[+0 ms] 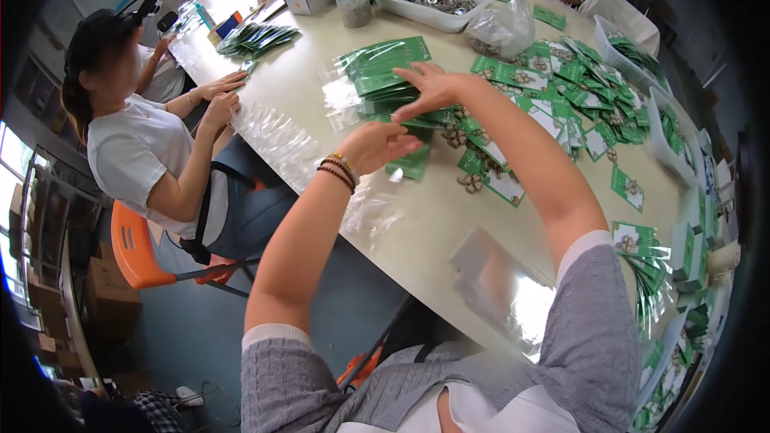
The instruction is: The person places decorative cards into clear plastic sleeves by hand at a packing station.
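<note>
My right hand (433, 90) reaches over a stack of green cards in clear sleeves (387, 62). Its fingers and thumb are spread apart at the right edge of that stack. Just below it, my left hand (375, 148), with beaded bracelets at the wrist, hovers palm inward with fingers loosely stretched and nothing visible in them. Partly under its fingertips lies another green card (414, 162). To the right of both hands spreads a heap of green-and-white cards (561, 88), several with metal keychain-like trinkets (472, 183) attached.
Clear plastic sleeves (281, 140) lie along the table's left edge, and more clear film (489, 269) lies nearer me. Behind stand a white tub of metal trinkets (433, 2), a clear cup (351, 4) and a plastic bag (501, 28). Co-workers sit left and across; white bins (670, 132) line the right.
</note>
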### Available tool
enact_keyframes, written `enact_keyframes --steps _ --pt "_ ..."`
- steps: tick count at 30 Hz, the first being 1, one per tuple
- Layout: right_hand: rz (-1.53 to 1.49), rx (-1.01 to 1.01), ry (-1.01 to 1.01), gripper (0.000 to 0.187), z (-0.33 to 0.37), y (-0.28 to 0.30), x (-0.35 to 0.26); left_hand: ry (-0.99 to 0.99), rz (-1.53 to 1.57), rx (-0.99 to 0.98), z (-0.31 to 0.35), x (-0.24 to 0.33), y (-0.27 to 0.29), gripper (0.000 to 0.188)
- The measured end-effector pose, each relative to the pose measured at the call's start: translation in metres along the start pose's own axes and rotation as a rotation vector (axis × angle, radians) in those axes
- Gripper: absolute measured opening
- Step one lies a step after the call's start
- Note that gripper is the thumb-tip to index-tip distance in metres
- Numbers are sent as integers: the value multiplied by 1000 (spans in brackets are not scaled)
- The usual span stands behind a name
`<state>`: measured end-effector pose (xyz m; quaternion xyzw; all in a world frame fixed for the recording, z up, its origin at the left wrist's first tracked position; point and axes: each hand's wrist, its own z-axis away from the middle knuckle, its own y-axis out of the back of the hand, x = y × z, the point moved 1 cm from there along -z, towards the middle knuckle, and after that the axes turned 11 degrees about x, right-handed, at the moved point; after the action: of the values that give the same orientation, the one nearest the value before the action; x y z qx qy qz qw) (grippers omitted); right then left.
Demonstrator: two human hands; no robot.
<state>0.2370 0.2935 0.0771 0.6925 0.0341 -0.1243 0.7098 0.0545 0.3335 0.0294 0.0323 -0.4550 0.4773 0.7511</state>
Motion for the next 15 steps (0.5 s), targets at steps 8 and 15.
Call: enact_keyframes --steps 8,15 --pt "37 71 98 122 16 -19 -2 -353 -677 1 9 -10 5 41" --pt "81 195 264 124 -31 -30 31 -1024 -1701 150 16 -46 -15 66"
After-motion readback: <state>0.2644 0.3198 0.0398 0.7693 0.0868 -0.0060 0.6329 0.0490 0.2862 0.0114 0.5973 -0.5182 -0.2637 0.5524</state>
